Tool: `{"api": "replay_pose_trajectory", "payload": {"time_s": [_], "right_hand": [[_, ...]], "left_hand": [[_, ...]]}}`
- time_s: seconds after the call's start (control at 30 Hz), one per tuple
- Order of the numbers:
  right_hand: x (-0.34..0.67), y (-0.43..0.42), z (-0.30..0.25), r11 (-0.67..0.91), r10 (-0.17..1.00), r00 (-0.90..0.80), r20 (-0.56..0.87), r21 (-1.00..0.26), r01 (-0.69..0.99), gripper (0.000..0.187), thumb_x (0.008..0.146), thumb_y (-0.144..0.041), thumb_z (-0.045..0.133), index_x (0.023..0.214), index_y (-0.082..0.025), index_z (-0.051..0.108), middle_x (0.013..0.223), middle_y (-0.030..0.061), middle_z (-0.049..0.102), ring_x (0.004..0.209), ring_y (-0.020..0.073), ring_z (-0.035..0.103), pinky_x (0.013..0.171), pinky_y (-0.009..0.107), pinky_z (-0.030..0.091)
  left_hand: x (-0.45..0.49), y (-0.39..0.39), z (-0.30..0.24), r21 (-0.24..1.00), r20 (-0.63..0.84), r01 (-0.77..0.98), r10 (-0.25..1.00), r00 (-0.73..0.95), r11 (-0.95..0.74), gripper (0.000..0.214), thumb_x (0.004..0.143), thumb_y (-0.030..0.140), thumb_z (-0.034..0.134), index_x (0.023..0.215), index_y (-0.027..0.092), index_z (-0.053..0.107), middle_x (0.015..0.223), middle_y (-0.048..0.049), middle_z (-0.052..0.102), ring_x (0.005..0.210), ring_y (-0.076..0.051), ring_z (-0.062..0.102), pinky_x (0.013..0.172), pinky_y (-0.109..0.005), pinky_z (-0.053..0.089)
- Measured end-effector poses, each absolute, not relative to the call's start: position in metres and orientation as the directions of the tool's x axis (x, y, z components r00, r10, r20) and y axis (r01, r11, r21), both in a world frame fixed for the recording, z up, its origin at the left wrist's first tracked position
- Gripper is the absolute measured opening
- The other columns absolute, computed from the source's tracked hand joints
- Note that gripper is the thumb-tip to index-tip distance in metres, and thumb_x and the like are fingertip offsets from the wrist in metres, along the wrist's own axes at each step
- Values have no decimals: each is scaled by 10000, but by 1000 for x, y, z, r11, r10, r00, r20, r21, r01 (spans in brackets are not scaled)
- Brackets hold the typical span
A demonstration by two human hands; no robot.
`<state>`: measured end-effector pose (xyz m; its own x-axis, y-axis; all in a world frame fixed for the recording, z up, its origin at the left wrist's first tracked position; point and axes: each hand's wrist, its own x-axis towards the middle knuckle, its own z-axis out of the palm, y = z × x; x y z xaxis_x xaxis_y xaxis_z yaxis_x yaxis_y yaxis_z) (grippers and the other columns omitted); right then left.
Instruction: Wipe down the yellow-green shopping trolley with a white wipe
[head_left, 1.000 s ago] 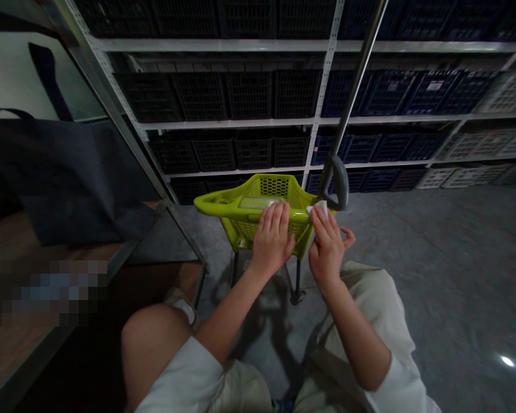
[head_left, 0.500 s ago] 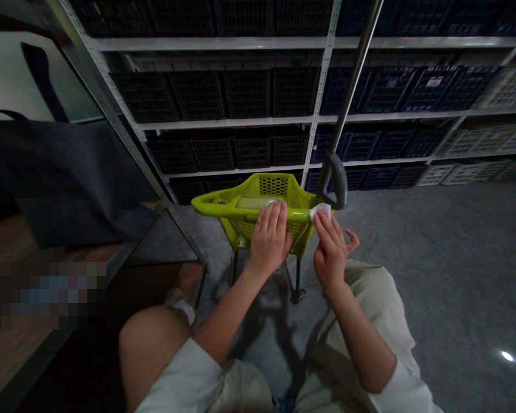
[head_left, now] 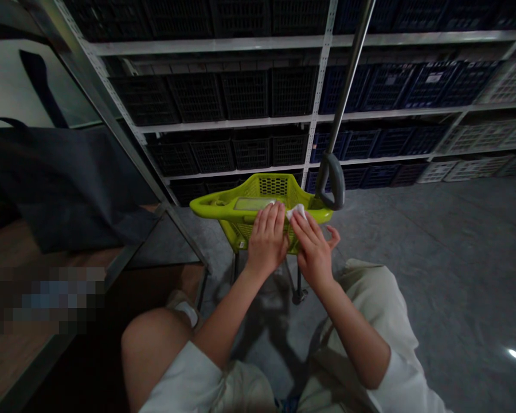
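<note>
A small lime-green shopping cart [head_left: 223, 209] stands in front of my knees, its handle bar toward me. My left hand [head_left: 266, 238] lies over the middle of the bar, fingers together and bent across it, the thumb side toward the right. Just right of it, my right hand [head_left: 313, 246] presses a folded white tissue or wipe [head_left: 297, 210] onto the bar with its fingertips. The little finger of that hand sticks out to the side. A pale bit shows by my left fingertips; what it is I cannot tell.
A grey loop handle [head_left: 336, 182] on a metal pole [head_left: 348, 92] rises at the cart's right end. Behind stand shelves [head_left: 249, 45] of black, blue and white crates. On the left, a dark bag [head_left: 69, 183] sits on a metal-framed wooden bench [head_left: 8, 367].
My right hand has slid left along the bar with the white wipe, from the right end to beside my left hand. My left hand has stayed nearly in place.
</note>
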<state>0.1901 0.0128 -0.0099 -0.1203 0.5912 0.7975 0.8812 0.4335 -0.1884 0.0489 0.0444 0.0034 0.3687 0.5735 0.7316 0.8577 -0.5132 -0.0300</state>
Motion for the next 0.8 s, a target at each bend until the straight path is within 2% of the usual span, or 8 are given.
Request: {"api": "replay_pose_trajectory", "payload": {"time_s": [0.17,0.27,0.4,0.57,0.73,0.8], "right_hand": [[214,12,-17,332,489,102,866,-293,897,706,827,-38,358,1470,-317,440,1402,63,601,1290,231,553,1062,459,215],[196,12,-6,341,545,59,836,-286,896,704,823,-36,374,1476,-292,433,1422,70,584,1322,234,523,1057,451,219],[164,12,6,409,607,-48,793,-260,875,653,846,-36,370,1462,-239,440,1463,70,540,1378,205,464,1064,427,199],[185,10,-3,451,613,-108,783,-234,861,688,827,-26,371,1463,-279,434,1470,52,534,1391,194,449,1090,434,167],[216,15,-16,376,511,92,854,-319,870,684,811,-23,362,1420,-300,503,1403,57,602,1338,205,513,1050,418,253],[208,17,-13,340,521,123,845,-337,878,683,810,-33,363,1430,-287,496,1407,68,597,1344,217,507,1034,419,269]], "left_hand": [[51,42,6,-10,721,846,582,376,-534,697,910,276,484,1517,30,245,1537,-189,412,1459,-297,321,1219,-484,261],[55,42,4,8,730,846,581,359,-533,704,907,303,488,1516,45,248,1530,-192,423,1453,-305,333,1207,-509,279],[57,44,2,-5,743,852,568,354,-524,616,919,242,445,1490,55,308,1500,-190,465,1444,-293,357,1200,-505,293],[50,44,4,-2,734,855,580,354,-519,656,900,230,473,1501,49,285,1507,-194,454,1441,-295,359,1196,-506,303],[50,42,6,-11,724,843,577,377,-537,683,899,237,491,1508,27,264,1523,-188,432,1446,-292,345,1213,-481,278],[53,42,5,-4,728,848,580,366,-529,703,894,261,508,1507,22,261,1524,-195,428,1448,-299,341,1213,-488,278]]}}
